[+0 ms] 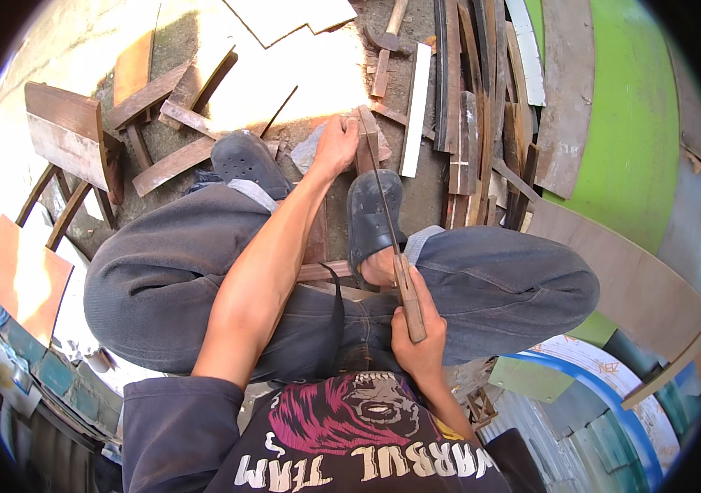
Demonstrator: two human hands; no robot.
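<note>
My right hand point(419, 335) is wrapped round the wooden handle of a handsaw point(408, 297). Seen nearly edge-on, its thin blade runs away from me past my right shoe point(375, 209). The blade's far end meets a narrow brown wood piece point(367, 146). Closed fingers of my left hand point(339, 146) grip this piece from its left side. The shoe, a dark clog, is at the near end of the wood piece; whether it presses on the wood I cannot tell. A pale stone-like block point(308, 148) lies beneath my left hand.
A hammer point(387, 41) lies on the ground ahead, near a white strip point(416, 111). Long boards point(470, 99) are stacked to the right, beside a green panel point(622, 107). Wood offcuts point(174, 164) and a small wooden chair point(67, 135) are at the left.
</note>
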